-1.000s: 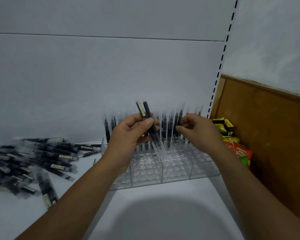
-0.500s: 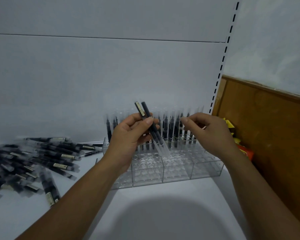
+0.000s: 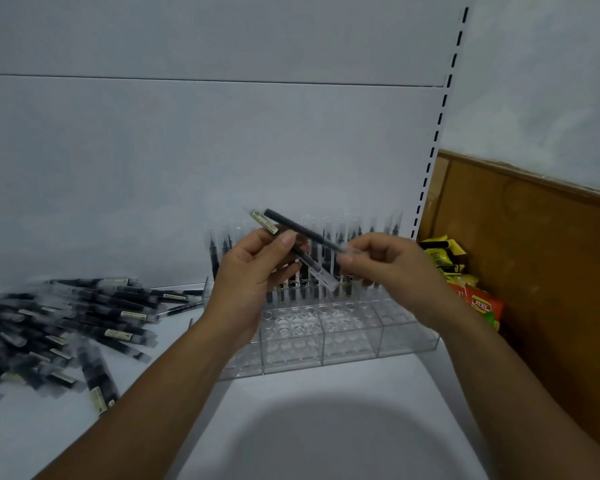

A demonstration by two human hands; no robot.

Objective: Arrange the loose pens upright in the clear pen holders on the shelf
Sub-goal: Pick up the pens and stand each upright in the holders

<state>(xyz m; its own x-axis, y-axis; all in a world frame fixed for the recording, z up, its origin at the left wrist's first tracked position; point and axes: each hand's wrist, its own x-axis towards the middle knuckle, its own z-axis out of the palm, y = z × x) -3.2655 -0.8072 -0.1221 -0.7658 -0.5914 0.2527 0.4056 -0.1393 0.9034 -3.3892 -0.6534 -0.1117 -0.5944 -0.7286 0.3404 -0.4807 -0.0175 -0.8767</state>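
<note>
1. Two pens are held up in front of the clear pen holders [image 3: 354,351], above the shelf [image 3: 413,382].
2. The left grip [image 3: 253,271] is closed around the labelled pen [image 3: 312,268], with the thumb pressed across its barrel and the fingers curled behind it.
3. The labelled pen is tilted, with its pale label end up and to the left and its clear end down and to the right, just above the holders' rear rows.
4. The dark pen [image 3: 309,233] is laid across the labelled pen at a flatter angle, and its dark end is seen beside the left thumb tip.
5. The right grip [image 3: 388,268] is narrowed to a pinch, and the clear end of the dark pen is held between its thumb and forefinger.
6. It cannot be told whether the dark pen is also clamped by the left fingers.
7. Upright pens [image 3: 357,237] are seen in the rear rows of the holders, while the round sockets of the front rows are seen without pens.
8. A heap of loose pens [image 3: 84,317] is spread flat on the shelf, to the left of the holders and well apart from both hands.
9. Bright snack packets [image 3: 478,303] are wedged to the right of the holders, against a brown wooden panel [image 3: 541,271].
</note>
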